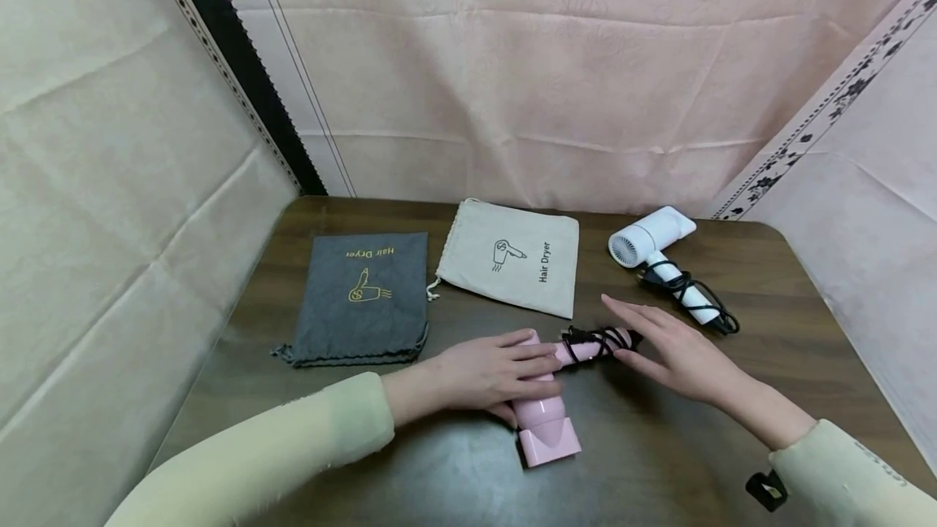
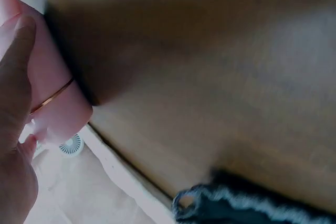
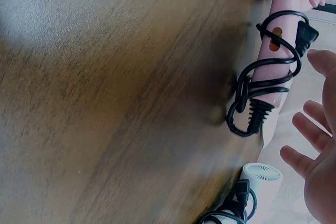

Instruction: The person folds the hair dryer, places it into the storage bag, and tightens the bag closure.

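Note:
A pink hair dryer (image 1: 543, 421) is at the middle of the table, its nozzle toward the near edge and its handle to the right. My left hand (image 1: 479, 372) grips its barrel (image 2: 50, 66) from above, fingers across the top and thumb along the near side. Black cord (image 3: 268, 80) winds round the handle, with the plug (image 3: 306, 38) tucked against it. Beside the handle's end, my right hand (image 1: 681, 352) is spread with straight fingers and holds nothing. In the right wrist view, its fingers (image 3: 310, 129) show apart from the cord.
A white hair dryer (image 1: 651, 238) with a wrapped black cord lies at the back right. A white drawstring pouch (image 1: 476, 250) lies flat at the back middle, and a dark grey pouch (image 1: 329, 315) at the left. Cloth (image 1: 556, 88) hangs behind the wooden table (image 1: 439, 486).

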Motion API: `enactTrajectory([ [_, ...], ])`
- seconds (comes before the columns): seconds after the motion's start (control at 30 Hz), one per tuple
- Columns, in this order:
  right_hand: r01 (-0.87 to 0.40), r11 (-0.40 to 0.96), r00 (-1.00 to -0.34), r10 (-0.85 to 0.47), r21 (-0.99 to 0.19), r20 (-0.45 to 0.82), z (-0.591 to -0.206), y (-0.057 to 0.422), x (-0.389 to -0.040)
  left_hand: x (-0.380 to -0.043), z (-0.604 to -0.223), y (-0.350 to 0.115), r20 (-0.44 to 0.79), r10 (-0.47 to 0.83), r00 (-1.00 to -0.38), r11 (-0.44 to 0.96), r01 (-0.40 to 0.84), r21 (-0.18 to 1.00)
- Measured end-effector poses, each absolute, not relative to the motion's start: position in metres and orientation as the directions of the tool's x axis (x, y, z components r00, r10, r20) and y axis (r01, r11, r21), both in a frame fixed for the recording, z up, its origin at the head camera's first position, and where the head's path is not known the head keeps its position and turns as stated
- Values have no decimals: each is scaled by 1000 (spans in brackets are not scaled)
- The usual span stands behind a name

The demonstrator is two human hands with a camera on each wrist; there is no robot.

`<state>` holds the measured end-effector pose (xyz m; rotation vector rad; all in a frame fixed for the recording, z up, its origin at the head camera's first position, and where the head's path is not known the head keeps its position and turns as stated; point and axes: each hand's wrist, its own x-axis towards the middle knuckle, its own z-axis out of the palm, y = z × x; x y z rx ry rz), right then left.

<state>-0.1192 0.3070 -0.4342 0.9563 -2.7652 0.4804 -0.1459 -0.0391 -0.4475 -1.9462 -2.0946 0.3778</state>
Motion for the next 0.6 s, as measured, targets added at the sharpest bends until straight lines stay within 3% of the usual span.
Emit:
enactTrajectory([
  [0.17, -621, 741, -782, -563, -256, 266, -435, 308, -119, -137, -455, -40, 56, 997, -46, 61, 945, -321],
  [0.6, -592, 737, -806, -542, -326, 238, -443, 304, -126, -126, -470, -40, 177, 983, -52, 103, 951, -292],
])
